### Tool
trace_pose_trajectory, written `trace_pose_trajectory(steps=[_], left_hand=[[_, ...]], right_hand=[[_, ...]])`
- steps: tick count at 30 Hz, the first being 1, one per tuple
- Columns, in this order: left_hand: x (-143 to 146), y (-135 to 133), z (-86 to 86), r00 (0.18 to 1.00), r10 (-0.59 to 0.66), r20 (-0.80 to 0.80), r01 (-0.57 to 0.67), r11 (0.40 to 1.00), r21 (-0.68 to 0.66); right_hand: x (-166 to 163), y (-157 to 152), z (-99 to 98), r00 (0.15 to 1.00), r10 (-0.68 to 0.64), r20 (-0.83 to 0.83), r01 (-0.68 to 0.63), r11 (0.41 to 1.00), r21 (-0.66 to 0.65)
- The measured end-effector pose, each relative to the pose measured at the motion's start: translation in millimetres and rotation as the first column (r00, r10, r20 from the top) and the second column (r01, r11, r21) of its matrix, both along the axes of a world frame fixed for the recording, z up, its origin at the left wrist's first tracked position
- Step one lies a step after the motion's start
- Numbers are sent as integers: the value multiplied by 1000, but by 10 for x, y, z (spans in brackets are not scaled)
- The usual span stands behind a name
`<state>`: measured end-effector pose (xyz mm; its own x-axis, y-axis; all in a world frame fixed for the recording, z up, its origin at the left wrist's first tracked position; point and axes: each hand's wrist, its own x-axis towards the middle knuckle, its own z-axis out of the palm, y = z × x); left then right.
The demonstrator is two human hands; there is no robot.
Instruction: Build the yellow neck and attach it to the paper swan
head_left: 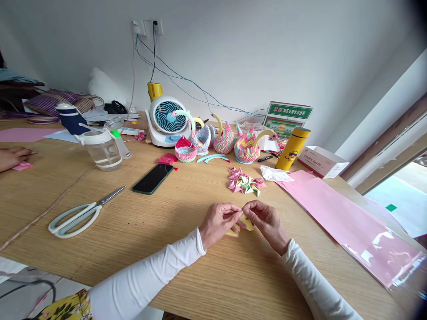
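Both hands meet above the table's near middle, pinching a small yellow paper piece [246,223] between thumbs and forefingers. My left hand [222,222] grips its left side, and more yellow paper shows beneath those fingers. From the right, my right hand [268,223] closes on the upper edge of the same piece. The fingers partly hide its folds. Just beyond the hands lies a pile of folded pink, green and white paper pieces [245,181]. Past the pile stand several paper swans, among them a pink and yellow swan [247,146].
Scissors [78,215] and a phone [152,178] lie left of my hands. A water jug [102,149] and a fan [168,116] stand farther back. Pink paper sheets [350,222], a yellow bottle [293,149] and a sticky-note box [322,162] are on the right. Another person's hand [15,158] rests far left.
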<state>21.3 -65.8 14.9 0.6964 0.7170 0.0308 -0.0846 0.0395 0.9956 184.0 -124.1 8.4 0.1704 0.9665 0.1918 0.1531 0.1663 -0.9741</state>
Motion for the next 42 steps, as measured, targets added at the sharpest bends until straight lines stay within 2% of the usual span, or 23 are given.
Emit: trace_pose_trajectory(steps=[7, 12, 23, 32, 36, 42], left_hand=[[-1, 2, 31, 1000, -6, -24, 6, 1000, -3], [5, -7, 43, 1000, 29, -8, -29, 999, 15], [2, -44, 21, 997, 67, -34, -64, 994, 94], [16, -27, 9, 991, 129, -42, -120, 979, 164], [23, -5, -19, 991, 136, -16, -131, 976, 173], [36, 11, -36, 993, 119, -23, -116, 986, 119]], right_hand=[[6, 2, -14, 999, -21, 41, 20, 1000, 21], [5, -2, -42, 989, -49, 138, 41, 997, 59], [-52, -50, 40, 956, -74, 284, 52, 995, 83], [-51, -31, -12, 943, -80, 324, 49, 994, 103], [-81, -27, -6, 930, -128, 345, 76, 984, 161], [-95, -39, -6, 908, -179, 378, 84, 964, 253]])
